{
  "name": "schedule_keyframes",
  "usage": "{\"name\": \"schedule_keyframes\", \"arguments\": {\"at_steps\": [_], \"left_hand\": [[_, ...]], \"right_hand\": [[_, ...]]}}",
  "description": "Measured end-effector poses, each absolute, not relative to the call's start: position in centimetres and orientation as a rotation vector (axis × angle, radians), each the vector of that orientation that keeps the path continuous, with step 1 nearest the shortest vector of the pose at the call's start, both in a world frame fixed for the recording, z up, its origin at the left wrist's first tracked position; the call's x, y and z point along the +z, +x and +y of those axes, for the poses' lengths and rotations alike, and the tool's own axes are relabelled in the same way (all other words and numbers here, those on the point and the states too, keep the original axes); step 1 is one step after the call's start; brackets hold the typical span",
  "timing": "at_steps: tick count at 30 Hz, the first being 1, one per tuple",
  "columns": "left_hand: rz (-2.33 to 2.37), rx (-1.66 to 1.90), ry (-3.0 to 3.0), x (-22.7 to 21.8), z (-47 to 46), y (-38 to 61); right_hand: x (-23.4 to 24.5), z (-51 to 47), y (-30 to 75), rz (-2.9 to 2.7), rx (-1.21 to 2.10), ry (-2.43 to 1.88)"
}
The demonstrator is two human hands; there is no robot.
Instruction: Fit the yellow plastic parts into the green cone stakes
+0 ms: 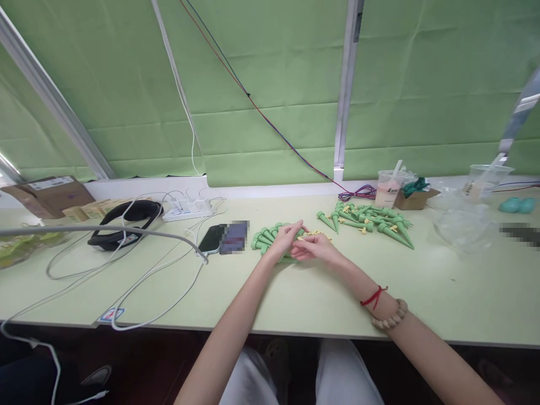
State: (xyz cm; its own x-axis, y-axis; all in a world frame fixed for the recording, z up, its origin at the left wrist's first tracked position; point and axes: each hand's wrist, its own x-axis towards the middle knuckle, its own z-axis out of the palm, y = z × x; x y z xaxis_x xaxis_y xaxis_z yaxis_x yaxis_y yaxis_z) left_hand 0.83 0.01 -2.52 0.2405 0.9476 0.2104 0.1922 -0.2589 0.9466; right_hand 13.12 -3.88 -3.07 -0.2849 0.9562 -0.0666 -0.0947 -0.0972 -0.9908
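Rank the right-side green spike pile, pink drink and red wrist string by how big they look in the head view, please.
1. Green spike pile
2. Pink drink
3. Red wrist string

The left hand [289, 236] and right hand [314, 248] are bare, with slim fingers running back to slender, uncovered left forearm [238, 304] and right forearm [426, 351]. Around the right wrist sits a thin red cord [373, 297], knotted so that its short ends stick out, and just beside it, towards the elbow, a chunkier bracelet [390, 318] of thick beige-brown beads or braided segments, too small to tell which. Loose-looking, plain trousers [346, 371] in white or very pale grey cover the legs, their cloth softly creased, and between them a dim, brownish shoe [277, 353] with a rounded toe shows faintly.
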Motion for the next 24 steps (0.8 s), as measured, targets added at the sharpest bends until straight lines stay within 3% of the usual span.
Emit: {"name": "schedule_keyframes", "arguments": {"at_steps": [4,8,13,17,24], "left_hand": [[1.034,1.041,1.679,-2.7,0.0,0.6],[1.062,1.035,1.617,-2.4,-0.1,0.6],[1.042,1.031,1.474,-1.8,-0.5,0.8],[0.982,0.948,1.383,-1.4,-1.1,0.6],[0.921,0.929,1.587,-1.5,-0.8,0.1]], "right_hand": [[-3.4,-3.7,12.9,-1.473,1.179,-1.115],[-3.2,-3.6,12.9,-1.294,1.648,-1.058],[-3.1,-3.6,13.3,-0.916,2.297,-0.57],[-3.4,-3.3,13.5,-0.824,2.397,-0.413],[-2.7,-3.2,14.0,-0.945,2.168,-0.693]]}}
